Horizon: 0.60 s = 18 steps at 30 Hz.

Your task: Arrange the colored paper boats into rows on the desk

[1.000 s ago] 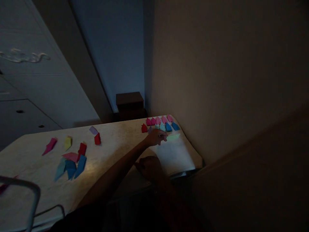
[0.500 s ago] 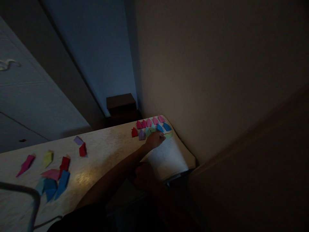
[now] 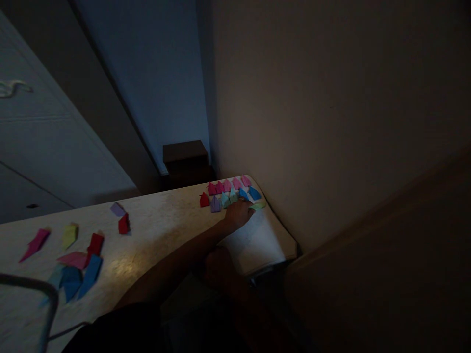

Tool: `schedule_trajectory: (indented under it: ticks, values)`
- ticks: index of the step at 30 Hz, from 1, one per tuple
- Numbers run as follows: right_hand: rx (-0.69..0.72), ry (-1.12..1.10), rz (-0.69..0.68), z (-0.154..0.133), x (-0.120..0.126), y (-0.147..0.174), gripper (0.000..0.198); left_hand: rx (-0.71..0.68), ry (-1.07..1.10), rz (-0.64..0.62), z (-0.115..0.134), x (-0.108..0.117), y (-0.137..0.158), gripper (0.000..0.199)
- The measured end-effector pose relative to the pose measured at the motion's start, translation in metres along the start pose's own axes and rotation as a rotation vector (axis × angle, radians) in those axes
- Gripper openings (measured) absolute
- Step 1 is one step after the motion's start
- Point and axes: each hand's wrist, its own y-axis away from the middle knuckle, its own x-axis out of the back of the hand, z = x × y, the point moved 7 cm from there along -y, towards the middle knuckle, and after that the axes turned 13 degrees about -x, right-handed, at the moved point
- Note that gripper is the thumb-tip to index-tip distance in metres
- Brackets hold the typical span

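My left hand (image 3: 238, 216) reaches over the right end of the white table, its fingers pinched at the near edge of a pale green folded paper (image 3: 257, 206). Just beyond it stand two rows of small folded papers, among them a blue one (image 3: 254, 193), a mint one (image 3: 225, 200), a lilac one (image 3: 215, 204), a red one (image 3: 204, 199) and a pink one (image 3: 236, 183). My right hand (image 3: 217, 267) is in deep shadow at the table's near edge, below the left forearm. It looks rounded, but its fingers cannot be made out.
More folded papers lie loose on the left of the table (image 3: 158, 225), including a magenta one (image 3: 36, 243), a yellow one (image 3: 69, 236) and a blue one (image 3: 90, 276). A bent metal bar (image 3: 51, 309) crosses the lower left. A wall (image 3: 312, 122) borders the table's right side.
My left hand has shifted slightly to the right, and more of the pale green paper shows beside its fingers. The loose papers sit a little further left in view.
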Motion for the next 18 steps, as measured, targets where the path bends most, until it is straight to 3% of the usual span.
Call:
schedule_trajectory:
  ticks: [10, 18]
  values:
    - [0.024, 0.031, 0.01, 0.001, -0.002, 0.002, 0.03, -0.036, 0.046, 0.07, -0.001, 0.008, 0.011, 0.032]
    - [0.049, -0.054, 0.091, -0.003, 0.01, 0.005, 0.021, -0.127, 0.095, 0.076, -0.005, 0.022, 0.041, 0.027]
